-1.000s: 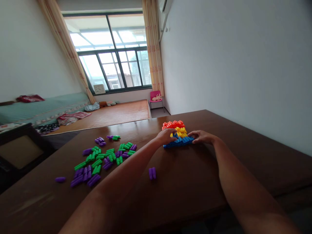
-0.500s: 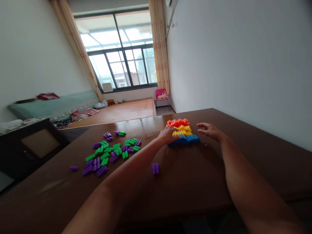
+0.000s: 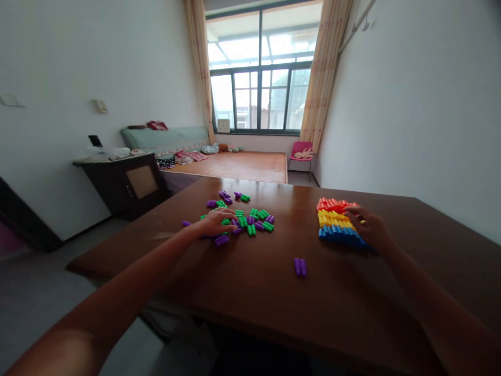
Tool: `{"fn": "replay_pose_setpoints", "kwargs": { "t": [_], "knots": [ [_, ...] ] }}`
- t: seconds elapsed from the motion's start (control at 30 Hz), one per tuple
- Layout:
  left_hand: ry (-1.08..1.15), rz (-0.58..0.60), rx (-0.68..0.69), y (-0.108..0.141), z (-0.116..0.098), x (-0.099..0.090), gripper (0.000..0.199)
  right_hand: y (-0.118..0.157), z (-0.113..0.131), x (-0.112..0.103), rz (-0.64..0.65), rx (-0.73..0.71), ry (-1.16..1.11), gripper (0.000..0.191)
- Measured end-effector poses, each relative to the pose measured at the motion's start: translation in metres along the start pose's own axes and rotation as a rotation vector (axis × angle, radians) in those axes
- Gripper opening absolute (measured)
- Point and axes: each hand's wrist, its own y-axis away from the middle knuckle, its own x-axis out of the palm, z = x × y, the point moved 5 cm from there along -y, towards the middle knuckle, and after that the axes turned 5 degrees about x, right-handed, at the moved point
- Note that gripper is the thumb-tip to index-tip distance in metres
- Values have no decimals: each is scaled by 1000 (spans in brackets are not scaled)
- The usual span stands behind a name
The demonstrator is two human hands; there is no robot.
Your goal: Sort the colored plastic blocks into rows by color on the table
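Observation:
My left hand [image 3: 218,222] reaches over loose green and purple plastic pieces [image 3: 252,220] on the left of the table. Its fingers are apart and partly cover the pieces; I see nothing held. My right hand [image 3: 370,225] is at the right side of a block of pieces laid in bands: red [image 3: 336,204], yellow [image 3: 333,219] and blue [image 3: 340,235]. Its fingers stretch over the red and yellow bands and hide their right end. A small yellow spot shows at the fingers; I cannot tell what it is.
A purple piece [image 3: 300,267] lies alone nearer me on the brown table [image 3: 250,282]. Beyond the table are a bed [image 3: 242,162], a pink chair [image 3: 300,151] and a window. A dark cabinet [image 3: 136,183] stands at the left; a white wall runs along the right.
My left hand has moved from the coloured block left to the green and purple pieces. My right hand has come in to the block's right side. The view has turned left.

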Motion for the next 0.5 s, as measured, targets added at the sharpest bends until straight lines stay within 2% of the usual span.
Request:
{"fn": "replay_pose_setpoints", "kwargs": {
  "t": [0.07,0.13,0.17,0.23,0.3,0.37,0.43,0.5],
  "knots": [
    [7,69,-10,21,1,0,55,8,39,38,309,-95,45,41],
    [8,132,-31,36,2,4,74,23,72,70,609,-154,56,48],
    [6,158,-40,41,3,8,81,31,84,82,723,-163,50,55],
    [4,203,-42,45,7,14,87,43,100,100,869,-162,45,67],
    [8,226,-34,44,12,21,90,47,106,114,956,-151,39,69],
    [17,220,-30,38,18,25,90,43,107,128,999,-141,34,63],
    [18,194,-27,29,22,30,87,29,108,145,965,-154,34,52],
    [-1,157,-36,17,26,35,80,9,111,163,843,-199,19,40]
  ]
}}
